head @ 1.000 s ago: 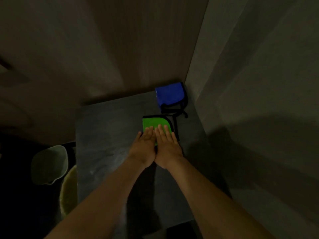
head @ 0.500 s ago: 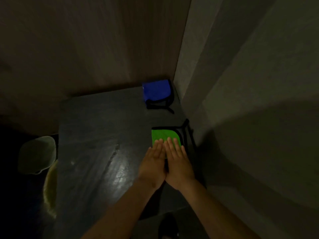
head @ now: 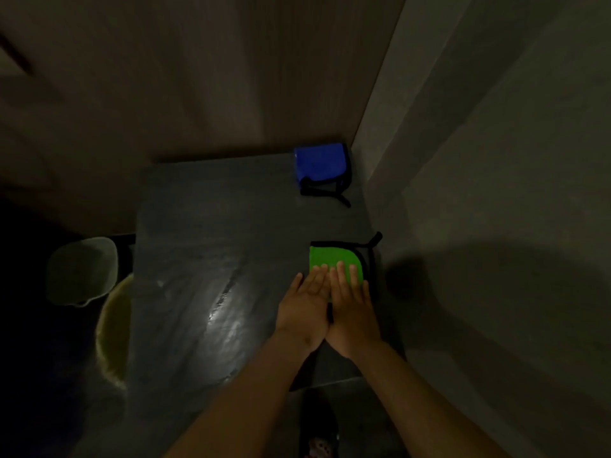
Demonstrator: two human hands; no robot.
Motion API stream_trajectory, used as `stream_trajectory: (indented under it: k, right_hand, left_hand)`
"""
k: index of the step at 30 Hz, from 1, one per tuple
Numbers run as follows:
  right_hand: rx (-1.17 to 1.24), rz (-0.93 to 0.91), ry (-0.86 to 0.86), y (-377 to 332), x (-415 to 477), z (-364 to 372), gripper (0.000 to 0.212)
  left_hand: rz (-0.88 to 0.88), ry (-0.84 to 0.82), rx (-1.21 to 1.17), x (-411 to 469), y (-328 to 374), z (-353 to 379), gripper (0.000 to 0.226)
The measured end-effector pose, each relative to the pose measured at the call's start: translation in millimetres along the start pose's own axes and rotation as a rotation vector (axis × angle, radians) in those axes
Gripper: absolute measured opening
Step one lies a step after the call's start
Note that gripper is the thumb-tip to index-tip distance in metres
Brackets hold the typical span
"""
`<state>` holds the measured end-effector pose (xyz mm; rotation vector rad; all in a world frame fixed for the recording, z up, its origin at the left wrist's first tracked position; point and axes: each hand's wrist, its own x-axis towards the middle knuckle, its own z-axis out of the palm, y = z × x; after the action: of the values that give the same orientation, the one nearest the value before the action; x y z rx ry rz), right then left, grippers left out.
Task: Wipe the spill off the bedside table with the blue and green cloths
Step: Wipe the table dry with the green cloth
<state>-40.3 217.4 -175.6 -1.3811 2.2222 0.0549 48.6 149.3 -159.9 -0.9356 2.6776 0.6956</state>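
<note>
The green cloth [head: 330, 259], folded and edged in black, lies near the right edge of the dark bedside table [head: 205, 226]. My left hand [head: 305, 305] and my right hand [head: 352, 309] rest side by side, flat, with their fingers pressing on the cloth's near half. The blue cloth [head: 319, 163], also folded with black trim, sits apart in the table's far right corner. A wet sheen [head: 224, 312] glints on the table left of my hands.
Walls close in behind and to the right of the table. A pale bucket [head: 82, 269] and a yellowish round thing [head: 112, 332] stand on the dark floor to the left. A foot in a sandal [head: 319, 438] shows below the table's near edge.
Both hands slid the green cloth from next to the blue cloth toward me and to the table's right edge; in the last half second it barely moved.
</note>
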Motion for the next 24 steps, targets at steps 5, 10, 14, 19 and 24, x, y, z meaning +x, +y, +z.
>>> stream_trajectory:
  k: [5, 10, 14, 19, 24]
  right_hand:
    - [0.040, -0.057, 0.011, -39.9, -3.5, 11.7, 0.078]
    - [0.077, -0.110, 0.022, -43.4, -5.4, 12.7, 0.076]
    - [0.068, -0.113, 0.036, -10.5, -12.6, 6.7, 0.076]
    - [0.018, -0.046, 0.032, 39.4, -34.6, 3.8, 0.079]
    - [0.017, -0.004, 0.009, 45.1, -48.0, 9.5, 0.081]
  left_hand:
    - [-0.042, -0.013, 0.004, -27.8, -33.3, -3.4, 0.065]
    - [-0.065, -0.019, 0.012, -34.7, -37.7, -5.0, 0.066]
    - [-0.026, -0.026, 0.030, -22.4, -9.8, 4.2, 0.067]
    - [0.012, -0.049, 0.014, -11.0, 38.9, 23.5, 0.070]
    - [0.033, -0.061, 0.036, -15.3, 50.3, 31.3, 0.067]
